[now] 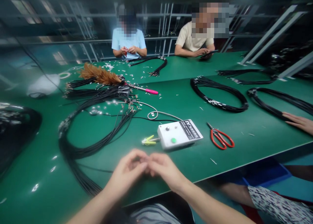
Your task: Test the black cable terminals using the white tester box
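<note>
Left hand and right hand meet fingertip to fingertip over the near edge of the green table, fingers curled in tight. Whether anything small is pinched between them cannot be told, as the spot is blurred. Nearest are the yellow clip and the white box it adjoins, just beyond the hands; a black cable bundle loops past the left hand and red scissors lie further right. Judgement: work this fine wants both wrists braced low and steady.
</note>
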